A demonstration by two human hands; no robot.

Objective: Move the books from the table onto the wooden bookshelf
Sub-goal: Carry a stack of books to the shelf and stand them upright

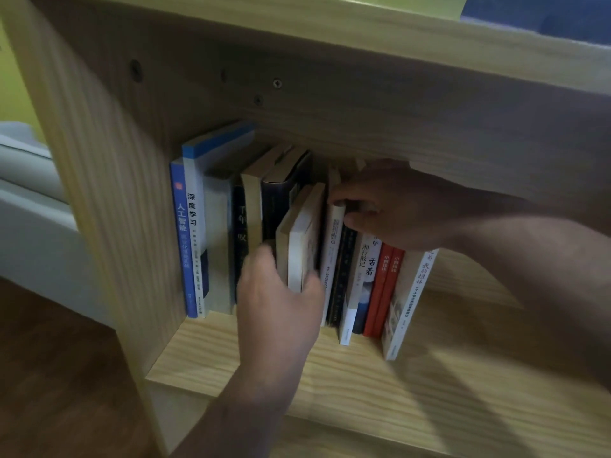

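A row of upright books stands in one compartment of the wooden bookshelf (330, 368). My left hand (279, 302) grips a cream paperback (302, 246) by its lower spine; the book is tilted and sits partly in a gap in the middle of the row. My right hand (393, 209) reaches in from the right and holds the top of a white book (332, 256) just right of that gap. Blue and white books (190, 233) stand at the row's left end. Two red books (385, 285) and a leaning white book (408, 299) are at its right end.
The shelf's left side panel (109, 193) and the board above (363, 104) bound the compartment tightly. Bare shelf board lies to the right of the row (479, 292). Dark wooden floor (56, 375) and a white piece of furniture (29, 206) are at the left.
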